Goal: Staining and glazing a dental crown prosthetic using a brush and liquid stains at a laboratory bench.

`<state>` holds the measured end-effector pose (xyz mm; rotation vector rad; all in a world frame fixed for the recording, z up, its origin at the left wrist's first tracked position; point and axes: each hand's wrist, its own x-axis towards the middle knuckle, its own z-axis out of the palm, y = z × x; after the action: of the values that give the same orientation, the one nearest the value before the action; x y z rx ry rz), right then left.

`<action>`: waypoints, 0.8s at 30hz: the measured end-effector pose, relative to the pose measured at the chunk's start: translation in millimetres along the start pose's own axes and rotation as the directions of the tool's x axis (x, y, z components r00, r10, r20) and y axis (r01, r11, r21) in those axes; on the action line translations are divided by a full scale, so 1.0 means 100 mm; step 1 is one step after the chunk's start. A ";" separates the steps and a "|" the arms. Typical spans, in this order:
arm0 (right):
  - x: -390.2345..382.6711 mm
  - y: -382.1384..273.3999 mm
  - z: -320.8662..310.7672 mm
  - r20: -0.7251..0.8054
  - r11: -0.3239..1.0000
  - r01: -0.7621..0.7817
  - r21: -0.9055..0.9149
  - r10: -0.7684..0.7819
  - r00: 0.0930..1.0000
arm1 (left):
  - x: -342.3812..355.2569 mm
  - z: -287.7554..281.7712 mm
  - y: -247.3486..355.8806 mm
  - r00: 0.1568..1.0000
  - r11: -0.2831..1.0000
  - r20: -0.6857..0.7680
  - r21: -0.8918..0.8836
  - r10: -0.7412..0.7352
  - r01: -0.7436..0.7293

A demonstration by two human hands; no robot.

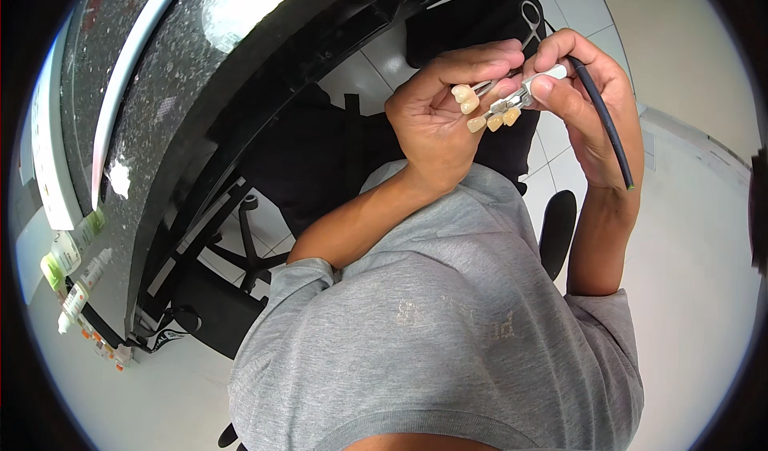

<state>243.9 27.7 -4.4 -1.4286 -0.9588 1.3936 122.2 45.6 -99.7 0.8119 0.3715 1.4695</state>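
My left hand is closed around a ring-handled clamp, much of it hidden by the fingers. At the clamp's tip sits a small cluster of cream tooth crowns. My right hand pinches a white holder carrying several tooth-shaped shade tabs on metal stems. These tabs are beside the crowns, slightly lower and to the right. A thin dark rod with a green tip also lies in my right hand, slanting down past the wrist.
A dark speckled countertop curves along the left, with a bright glare on it. White tubes with green parts are at its lower left end. A black chair base stands below the counter. White floor tiles show behind my hands.
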 end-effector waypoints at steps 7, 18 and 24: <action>0.01 -0.04 0.02 -0.012 1.000 0.023 -0.014 -0.023 1.000 | 0.04 0.01 -0.01 1.000 1.000 0.013 0.002 0.027 -0.027; 0.01 -0.15 0.04 -0.036 0.998 0.010 -0.058 -0.012 0.999 | 0.09 0.04 0.02 0.997 0.997 0.033 0.000 0.072 -0.072; 0.01 -0.16 0.05 -0.038 0.998 0.014 -0.060 -0.016 0.999 | 0.10 0.04 0.02 0.997 0.997 0.035 -0.021 0.069 -0.068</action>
<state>239.6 34.0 10.9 -1.4838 -0.9919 1.3318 124.3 53.9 -93.1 0.8412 0.3045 1.5181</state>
